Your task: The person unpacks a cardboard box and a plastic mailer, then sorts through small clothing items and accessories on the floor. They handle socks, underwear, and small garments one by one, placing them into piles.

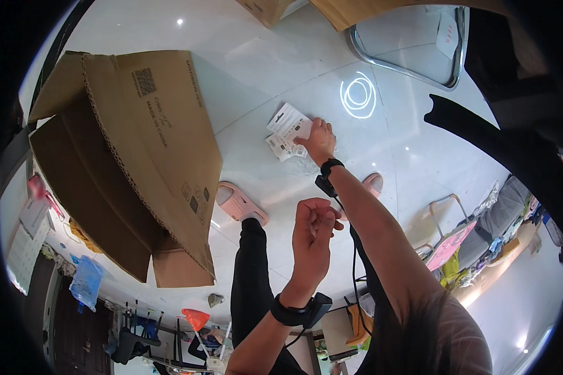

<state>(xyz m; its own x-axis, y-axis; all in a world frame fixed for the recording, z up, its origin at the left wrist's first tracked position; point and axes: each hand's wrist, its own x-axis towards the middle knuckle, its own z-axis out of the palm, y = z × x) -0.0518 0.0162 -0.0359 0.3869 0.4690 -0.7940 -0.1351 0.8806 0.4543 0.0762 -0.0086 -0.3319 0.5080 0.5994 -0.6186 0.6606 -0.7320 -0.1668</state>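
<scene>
Touching the white cards (287, 123) on the floor (244, 137), right there with the right hand (320, 140)! Resting the thumb on the printed face, bending the fingers near the right-hand side, showing a half-closed shape. Gripping or merely pressing? Impossible to tell from this angle. Overlapping at a slant down there, lying just beyond the feet on the middle stretch of the floor, well in from its left and right edges, and sitting just beside some clear wrap (305, 166).

Over to the left hand (313, 237): hanging above the floor, nearer the body than the cards, curling loosely, nearly closing thumb onto fingertips. Showing nothing held, but hiding too much between the fingers to tell for certain!

Wearing a black strap (331, 165) on the right wrist, another on the left, trailing cables (355, 269). Standing in pink slippers (242, 203), planting the feet well apart. Having a big open box (156, 125) close by the left foot, toward the floor's left edge. Facing a metal frame (405, 71) beyond the right hand, toward the floor's far right corner. Showing piled cloth (510, 209) near the right edge.
</scene>
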